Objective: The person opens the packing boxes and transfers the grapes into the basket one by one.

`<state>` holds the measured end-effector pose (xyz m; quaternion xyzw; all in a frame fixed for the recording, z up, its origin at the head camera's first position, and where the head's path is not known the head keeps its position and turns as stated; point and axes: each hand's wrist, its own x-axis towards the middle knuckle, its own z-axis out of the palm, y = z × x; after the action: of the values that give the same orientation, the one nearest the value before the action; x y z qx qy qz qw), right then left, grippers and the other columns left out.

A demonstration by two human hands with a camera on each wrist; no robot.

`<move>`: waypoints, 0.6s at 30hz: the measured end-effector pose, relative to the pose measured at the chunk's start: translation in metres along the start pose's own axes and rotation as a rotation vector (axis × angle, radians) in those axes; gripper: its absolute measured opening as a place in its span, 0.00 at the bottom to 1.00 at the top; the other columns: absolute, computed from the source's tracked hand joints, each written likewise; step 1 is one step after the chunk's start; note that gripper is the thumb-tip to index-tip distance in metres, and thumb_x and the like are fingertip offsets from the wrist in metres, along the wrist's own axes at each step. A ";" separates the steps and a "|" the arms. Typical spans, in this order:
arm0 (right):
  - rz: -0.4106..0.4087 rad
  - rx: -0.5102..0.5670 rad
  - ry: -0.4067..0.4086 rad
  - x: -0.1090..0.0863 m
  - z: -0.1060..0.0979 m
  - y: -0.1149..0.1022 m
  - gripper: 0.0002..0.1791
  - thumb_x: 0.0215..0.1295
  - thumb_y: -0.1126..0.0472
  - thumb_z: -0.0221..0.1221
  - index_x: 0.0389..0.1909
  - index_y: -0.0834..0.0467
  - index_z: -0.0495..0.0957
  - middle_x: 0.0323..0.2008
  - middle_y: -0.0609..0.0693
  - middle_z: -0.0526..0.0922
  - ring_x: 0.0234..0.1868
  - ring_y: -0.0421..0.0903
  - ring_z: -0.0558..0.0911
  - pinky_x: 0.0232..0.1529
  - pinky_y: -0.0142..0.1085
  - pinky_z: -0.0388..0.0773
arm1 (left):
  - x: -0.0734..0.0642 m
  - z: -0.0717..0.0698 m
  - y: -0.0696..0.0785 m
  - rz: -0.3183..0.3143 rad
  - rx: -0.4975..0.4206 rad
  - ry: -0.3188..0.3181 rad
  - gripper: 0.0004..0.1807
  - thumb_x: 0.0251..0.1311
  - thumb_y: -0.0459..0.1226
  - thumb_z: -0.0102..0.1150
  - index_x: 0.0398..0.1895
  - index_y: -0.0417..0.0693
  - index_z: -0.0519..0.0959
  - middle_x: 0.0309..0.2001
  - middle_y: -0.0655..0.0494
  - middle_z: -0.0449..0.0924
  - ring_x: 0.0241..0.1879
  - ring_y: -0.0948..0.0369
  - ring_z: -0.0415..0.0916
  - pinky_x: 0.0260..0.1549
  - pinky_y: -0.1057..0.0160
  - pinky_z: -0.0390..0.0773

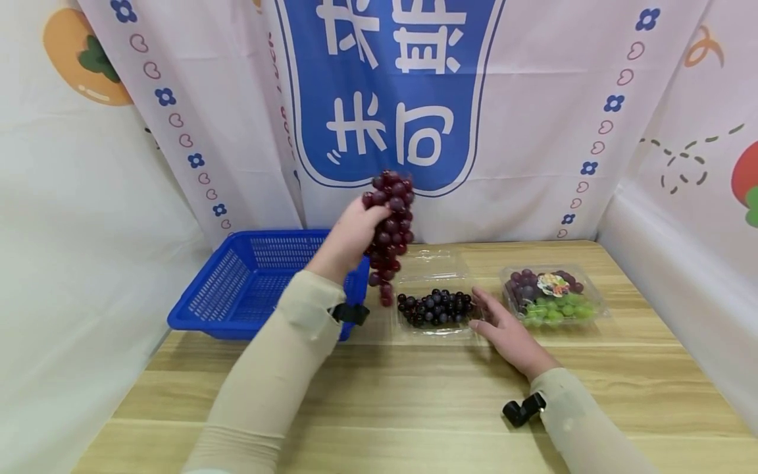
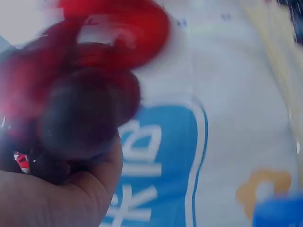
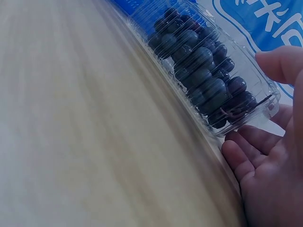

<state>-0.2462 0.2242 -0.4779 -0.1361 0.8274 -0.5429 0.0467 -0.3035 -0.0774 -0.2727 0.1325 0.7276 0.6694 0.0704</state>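
Observation:
A long bunch of dark red grapes [image 1: 391,230] hangs in the air from my left hand [image 1: 354,234], which grips it near the top with the thumb across the front. Blurred red grapes [image 2: 80,109] fill the upper left of the left wrist view, above the curled fingers. Below and to the right, a clear plastic box [image 1: 438,331] stands with its lid [image 1: 435,263] folded back, holding a bunch of black grapes [image 1: 435,308]. My right hand [image 1: 506,332] is at the box's right end, fingers loosely bent; in the right wrist view its fingertips [image 3: 235,151] lie right at the box's end wall.
A blue plastic basket [image 1: 237,319] with slotted walls stands at the left, partly behind the left forearm. On the right is a closed clear box of red and green grapes [image 1: 551,299] with a round label. Printed cloth [image 1: 533,164] hangs behind the wooden table [image 1: 414,408].

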 end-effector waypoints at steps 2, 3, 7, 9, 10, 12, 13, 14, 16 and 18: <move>0.004 0.002 -0.004 0.000 0.000 0.000 0.42 0.75 0.51 0.58 0.82 0.48 0.47 0.79 0.56 0.52 0.77 0.61 0.53 0.72 0.63 0.47 | 0.005 -0.016 0.002 -0.024 0.033 0.054 0.18 0.77 0.42 0.47 0.64 0.50 0.72 0.52 0.47 0.81 0.47 0.50 0.82 0.49 0.49 0.81; 0.006 0.005 -0.005 0.000 0.000 0.000 0.42 0.75 0.51 0.58 0.82 0.47 0.47 0.79 0.56 0.52 0.77 0.61 0.53 0.72 0.63 0.47 | 0.008 -0.025 0.001 -0.039 0.038 0.072 0.18 0.78 0.43 0.47 0.66 0.50 0.72 0.53 0.47 0.80 0.48 0.49 0.82 0.49 0.48 0.81; 0.006 0.012 -0.003 0.000 0.000 0.000 0.41 0.75 0.51 0.58 0.82 0.47 0.48 0.79 0.57 0.52 0.77 0.63 0.53 0.72 0.63 0.47 | 0.017 -0.055 -0.006 -0.102 0.164 0.140 0.22 0.78 0.45 0.46 0.70 0.50 0.68 0.58 0.47 0.77 0.52 0.49 0.79 0.55 0.46 0.77; 0.002 0.002 0.004 0.000 -0.001 0.001 0.41 0.75 0.51 0.58 0.82 0.47 0.48 0.78 0.57 0.53 0.76 0.63 0.54 0.72 0.63 0.48 | 0.021 -0.067 -0.013 -0.153 0.239 0.158 0.25 0.77 0.47 0.47 0.72 0.48 0.67 0.60 0.46 0.75 0.55 0.49 0.76 0.59 0.44 0.74; 0.002 -0.003 0.007 0.000 -0.001 0.001 0.41 0.75 0.50 0.58 0.82 0.47 0.49 0.78 0.56 0.54 0.76 0.63 0.54 0.71 0.63 0.48 | 0.022 -0.073 -0.017 -0.185 0.291 0.163 0.26 0.77 0.48 0.47 0.72 0.47 0.67 0.62 0.46 0.73 0.56 0.49 0.74 0.60 0.44 0.72; 0.001 -0.018 0.010 0.000 -0.001 0.003 0.41 0.75 0.50 0.58 0.82 0.46 0.49 0.78 0.55 0.54 0.76 0.63 0.55 0.71 0.64 0.49 | 0.025 -0.082 -0.027 -0.251 0.388 0.158 0.29 0.76 0.49 0.46 0.74 0.44 0.64 0.65 0.44 0.71 0.59 0.47 0.71 0.63 0.42 0.69; -0.001 -0.025 0.008 0.000 -0.001 0.003 0.41 0.75 0.50 0.57 0.82 0.46 0.49 0.78 0.55 0.54 0.76 0.63 0.55 0.71 0.64 0.49 | 0.027 -0.086 -0.032 -0.288 0.441 0.150 0.30 0.76 0.49 0.46 0.74 0.43 0.64 0.66 0.43 0.70 0.60 0.47 0.70 0.64 0.42 0.68; -0.001 -0.033 0.010 0.000 -0.001 0.004 0.41 0.75 0.49 0.57 0.82 0.45 0.49 0.78 0.55 0.54 0.76 0.63 0.56 0.71 0.64 0.49 | 0.028 -0.089 -0.037 -0.321 0.492 0.137 0.31 0.76 0.49 0.45 0.75 0.41 0.63 0.67 0.42 0.69 0.61 0.47 0.69 0.64 0.42 0.68; 0.002 -0.039 0.011 -0.001 -0.002 0.005 0.40 0.75 0.49 0.57 0.82 0.43 0.49 0.78 0.54 0.54 0.76 0.63 0.56 0.71 0.64 0.50 | 0.030 -0.094 -0.048 -0.372 0.601 0.099 0.32 0.74 0.48 0.45 0.74 0.38 0.63 0.68 0.40 0.68 0.61 0.46 0.69 0.64 0.42 0.68; -0.002 -0.043 0.010 -0.001 -0.002 0.005 0.40 0.75 0.49 0.57 0.81 0.42 0.49 0.78 0.53 0.54 0.76 0.63 0.56 0.71 0.64 0.50 | 0.032 -0.096 -0.058 -0.404 0.700 0.062 0.32 0.73 0.46 0.45 0.73 0.35 0.63 0.68 0.39 0.67 0.61 0.46 0.69 0.64 0.43 0.69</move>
<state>-0.2464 0.2282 -0.4816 -0.1351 0.8388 -0.5259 0.0389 -0.3667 -0.1637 -0.3184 -0.0176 0.9247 0.3575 0.1293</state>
